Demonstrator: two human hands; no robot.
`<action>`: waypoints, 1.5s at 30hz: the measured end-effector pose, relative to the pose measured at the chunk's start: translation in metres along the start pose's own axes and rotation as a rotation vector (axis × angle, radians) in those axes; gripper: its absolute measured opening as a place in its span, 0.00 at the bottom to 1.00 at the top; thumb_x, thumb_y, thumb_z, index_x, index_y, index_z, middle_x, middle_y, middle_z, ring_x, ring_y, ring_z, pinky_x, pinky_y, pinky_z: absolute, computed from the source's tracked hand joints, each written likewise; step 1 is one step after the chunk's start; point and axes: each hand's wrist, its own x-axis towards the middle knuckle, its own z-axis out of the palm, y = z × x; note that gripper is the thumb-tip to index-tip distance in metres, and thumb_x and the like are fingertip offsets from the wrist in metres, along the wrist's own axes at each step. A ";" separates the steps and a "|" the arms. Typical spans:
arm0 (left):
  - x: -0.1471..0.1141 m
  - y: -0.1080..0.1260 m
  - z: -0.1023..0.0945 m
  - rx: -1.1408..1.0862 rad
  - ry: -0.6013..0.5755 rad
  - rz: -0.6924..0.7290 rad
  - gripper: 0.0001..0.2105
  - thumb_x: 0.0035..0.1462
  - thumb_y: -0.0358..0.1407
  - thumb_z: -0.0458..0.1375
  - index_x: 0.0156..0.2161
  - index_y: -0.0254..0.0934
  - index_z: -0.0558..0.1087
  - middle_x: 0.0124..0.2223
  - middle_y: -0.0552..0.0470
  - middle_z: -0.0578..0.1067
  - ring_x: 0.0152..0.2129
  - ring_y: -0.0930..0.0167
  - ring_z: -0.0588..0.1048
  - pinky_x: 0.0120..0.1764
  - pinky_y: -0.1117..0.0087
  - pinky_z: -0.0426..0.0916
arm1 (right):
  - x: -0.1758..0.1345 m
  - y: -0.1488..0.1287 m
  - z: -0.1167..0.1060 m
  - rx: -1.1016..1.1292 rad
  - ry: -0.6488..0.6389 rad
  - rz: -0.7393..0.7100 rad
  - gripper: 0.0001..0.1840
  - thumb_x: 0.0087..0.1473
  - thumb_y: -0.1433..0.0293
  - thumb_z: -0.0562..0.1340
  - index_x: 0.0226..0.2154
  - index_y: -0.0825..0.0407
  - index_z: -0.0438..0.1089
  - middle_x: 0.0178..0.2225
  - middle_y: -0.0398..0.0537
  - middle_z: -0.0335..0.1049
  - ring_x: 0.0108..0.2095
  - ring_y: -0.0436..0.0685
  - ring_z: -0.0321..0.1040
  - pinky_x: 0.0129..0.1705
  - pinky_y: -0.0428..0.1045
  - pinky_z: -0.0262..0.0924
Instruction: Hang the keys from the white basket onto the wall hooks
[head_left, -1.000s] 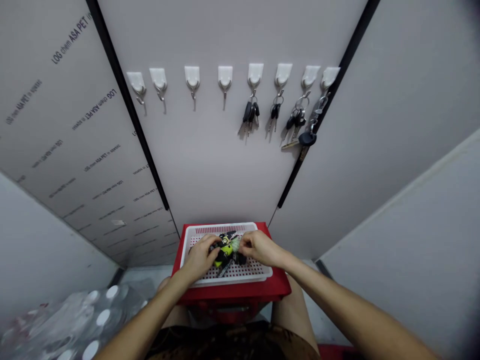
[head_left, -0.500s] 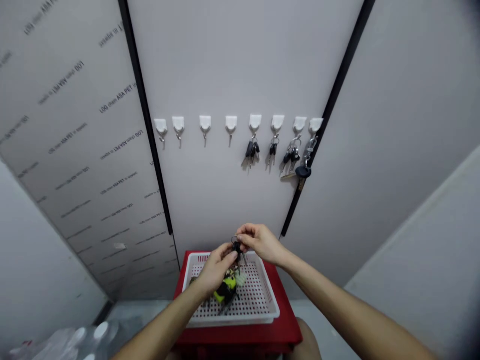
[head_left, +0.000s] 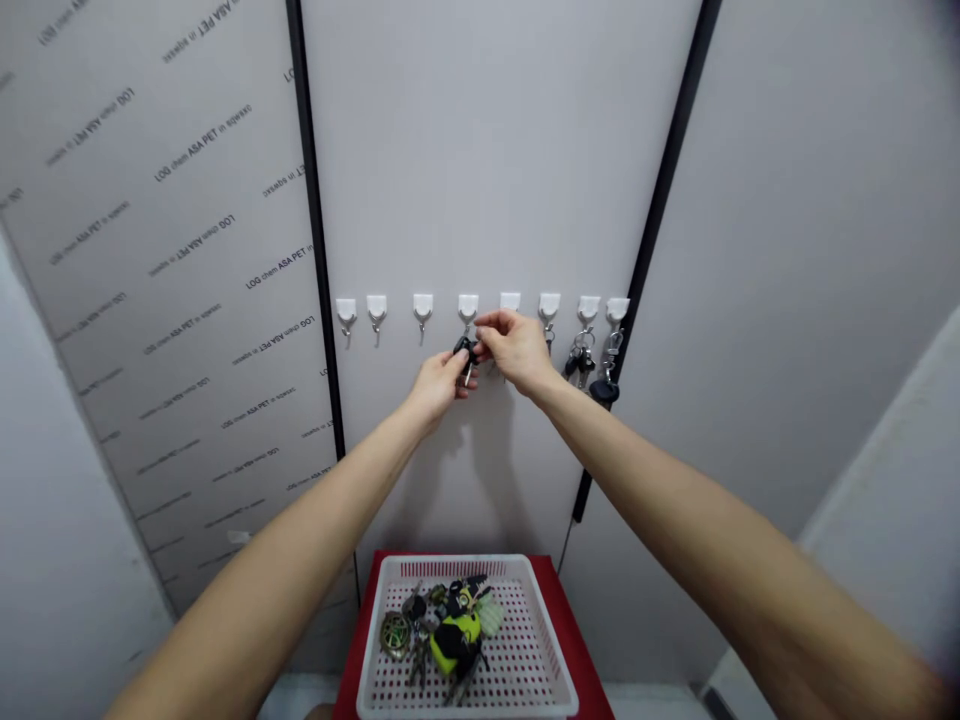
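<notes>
Grey wall panel (head_left: pixel 450 180) stands behind a red stool (head_left: pixel 574 630), which carries a white plastic basket (head_left: pixel 553 655). The left hand (head_left: pixel 439 388) is clamped on the plastic heads of some keys (head_left: pixel 466 346); the right hand (head_left: pixel 519 350) appears pinched at their top, the ring largely hidden. In the basket lies a yellow-and-black toy (head_left: pixel 448 648). The keys are located just below the fourth hook (head_left: pixel 468 307) from the left; contact with it cannot be determined. Handling assessment: light, stiff, not fragile; smooth heads may slip and blades may swing. Advised hold: pinch the heads, leaving the ring clear.
</notes>
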 end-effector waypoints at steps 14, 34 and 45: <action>0.009 -0.017 -0.008 0.070 0.073 -0.119 0.07 0.48 0.33 0.45 0.23 0.31 0.61 0.18 0.56 0.65 0.12 0.82 0.64 0.16 0.82 0.56 | 0.003 0.005 0.005 -0.407 0.032 -0.098 0.13 0.38 0.79 0.50 0.31 0.58 0.63 0.25 0.46 0.64 0.20 0.45 0.60 0.28 0.44 0.57; -0.158 -0.198 -0.061 0.917 -0.313 -0.159 0.10 0.44 0.30 0.47 0.34 0.37 0.65 0.33 0.52 0.69 0.31 0.73 0.66 0.36 0.72 0.59 | -0.236 0.141 0.007 -0.533 -0.905 0.047 0.14 0.35 0.71 0.57 0.31 0.54 0.65 0.29 0.48 0.63 0.31 0.51 0.58 0.32 0.44 0.52; -0.161 -0.185 -0.057 0.822 -0.372 -0.061 0.11 0.44 0.35 0.48 0.37 0.37 0.64 0.37 0.51 0.68 0.36 0.72 0.64 0.40 0.71 0.57 | -0.227 0.132 0.014 -0.066 -0.655 0.509 0.07 0.40 0.72 0.51 0.20 0.56 0.61 0.14 0.39 0.55 0.16 0.44 0.53 0.20 0.41 0.50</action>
